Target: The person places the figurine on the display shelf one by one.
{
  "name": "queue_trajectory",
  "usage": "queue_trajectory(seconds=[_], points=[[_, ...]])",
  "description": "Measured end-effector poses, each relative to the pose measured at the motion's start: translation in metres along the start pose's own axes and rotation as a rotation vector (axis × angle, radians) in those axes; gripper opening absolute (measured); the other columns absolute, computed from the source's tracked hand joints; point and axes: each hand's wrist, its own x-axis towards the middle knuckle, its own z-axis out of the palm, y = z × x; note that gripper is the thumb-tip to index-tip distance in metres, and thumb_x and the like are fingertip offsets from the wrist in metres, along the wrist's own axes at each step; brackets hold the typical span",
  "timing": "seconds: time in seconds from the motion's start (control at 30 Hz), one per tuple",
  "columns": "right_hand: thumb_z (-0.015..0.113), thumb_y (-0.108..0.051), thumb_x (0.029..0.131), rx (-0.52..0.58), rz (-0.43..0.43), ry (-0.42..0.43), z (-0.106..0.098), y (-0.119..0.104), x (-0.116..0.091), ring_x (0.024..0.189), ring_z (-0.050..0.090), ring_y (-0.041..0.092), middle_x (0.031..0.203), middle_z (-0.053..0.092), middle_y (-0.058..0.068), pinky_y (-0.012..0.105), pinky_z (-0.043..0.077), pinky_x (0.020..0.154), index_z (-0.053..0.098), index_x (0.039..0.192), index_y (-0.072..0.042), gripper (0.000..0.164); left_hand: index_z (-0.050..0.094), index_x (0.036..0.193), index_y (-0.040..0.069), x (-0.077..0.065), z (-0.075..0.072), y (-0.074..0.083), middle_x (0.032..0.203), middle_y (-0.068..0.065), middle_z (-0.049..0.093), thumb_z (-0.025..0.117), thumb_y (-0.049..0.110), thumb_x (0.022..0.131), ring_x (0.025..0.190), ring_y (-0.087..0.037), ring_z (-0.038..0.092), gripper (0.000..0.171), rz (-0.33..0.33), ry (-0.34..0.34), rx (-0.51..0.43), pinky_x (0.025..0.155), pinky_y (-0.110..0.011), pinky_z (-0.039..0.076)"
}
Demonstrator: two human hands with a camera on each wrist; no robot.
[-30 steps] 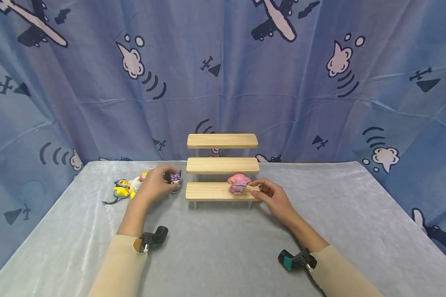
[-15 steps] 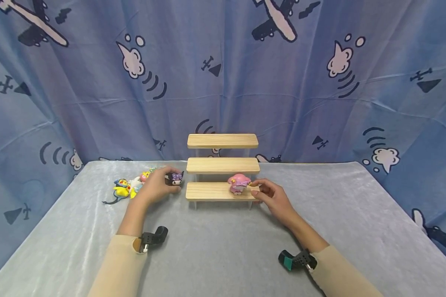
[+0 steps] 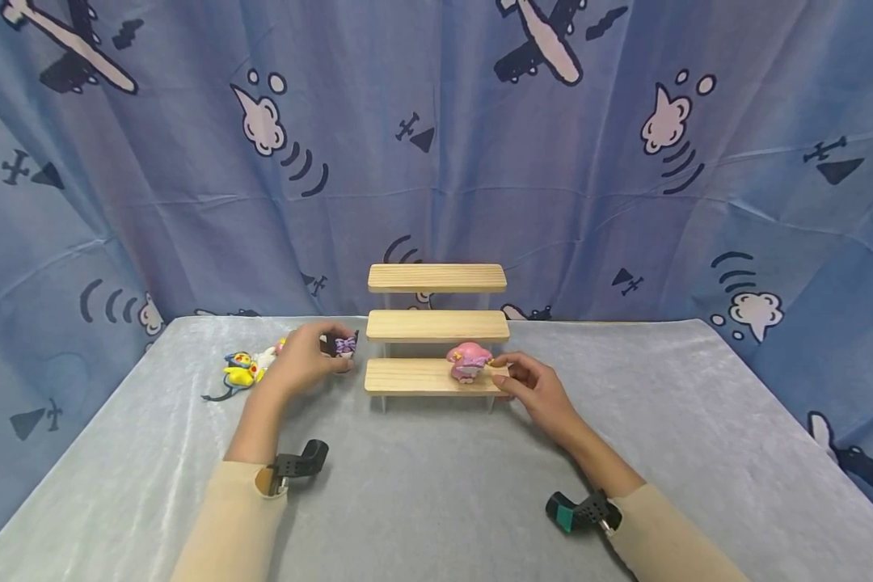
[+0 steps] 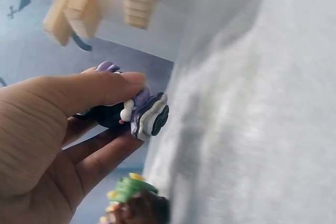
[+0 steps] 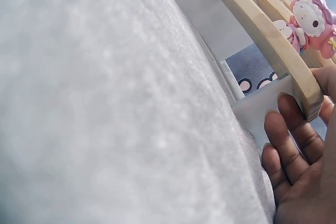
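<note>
My left hand [image 3: 301, 365] pinches a small figurine [image 3: 345, 347] with a purple bow and black hood, left of the wooden three-step display stand [image 3: 407, 375]. In the left wrist view the thumb lies across the figurine [image 4: 140, 102], its base pointing toward the pale cloth. My right hand [image 3: 541, 394] grips the right end of the stand's lowest step. In the right wrist view several fingertips [image 5: 275, 124] lie under that board, by the clear side panel. A pink figurine [image 3: 469, 362] in a hood stands upright on the lowest step, close to the right fingertips.
More figurines lie on the grey cloth [image 3: 436, 477] at left: a yellow one [image 3: 238, 373] with a blue hood and a white one [image 3: 264, 360] beside it. A green and brown one [image 4: 134, 198] shows below the left hand. A blue patterned curtain [image 3: 436, 162] hangs behind.
The left hand first lifted and turned the purple-bowed figurine so its face showed, then tilted it forward, leaving mainly the bow visible. The right hand and pink figurine stayed in place.
</note>
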Motion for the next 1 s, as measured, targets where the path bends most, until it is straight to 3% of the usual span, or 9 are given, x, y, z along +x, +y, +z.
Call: queue_trajectory(seconds=[0.17,0.6,1.0], points=[[0.064,-0.010,0.099,-0.004,-0.001,0.000,0.000,0.000,0.001,0.076,0.064,0.004,0.092,0.066,0.016,0.029,0.061,0.071,0.062,0.122,0.004,0.028,0.068,0.122,0.013,-0.003,-0.010,0.013,0.116,-0.011,0.071,0.080,0.012,0.084,0.110,-0.031,0.067,0.040,-0.023,0.005,-0.022,0.096,-0.048,0.053],[0.064,-0.011,0.099,-0.033,-0.002,0.012,0.000,-0.001,0.000,0.072,0.065,0.006,0.087,0.067,0.014,0.028,0.060,0.071,0.063,0.121,0.003,0.027,0.068,0.118,0.013,-0.009,-0.021,0.032,0.113,-0.010,0.071,0.080,0.011,0.084,0.111,-0.030,0.068,0.035,-0.009,0.057,-0.093,0.092,-0.046,0.057],[0.064,-0.011,0.098,-0.042,-0.002,0.017,0.001,-0.001,0.000,0.072,0.064,0.007,0.085,0.066,0.011,0.026,0.058,0.070,0.063,0.121,0.003,0.026,0.069,0.118,0.009,-0.013,-0.023,0.051,0.112,-0.009,0.070,0.080,0.010,0.084,0.105,-0.027,0.071,0.036,0.074,0.093,-0.176,0.089,-0.041,0.060]])
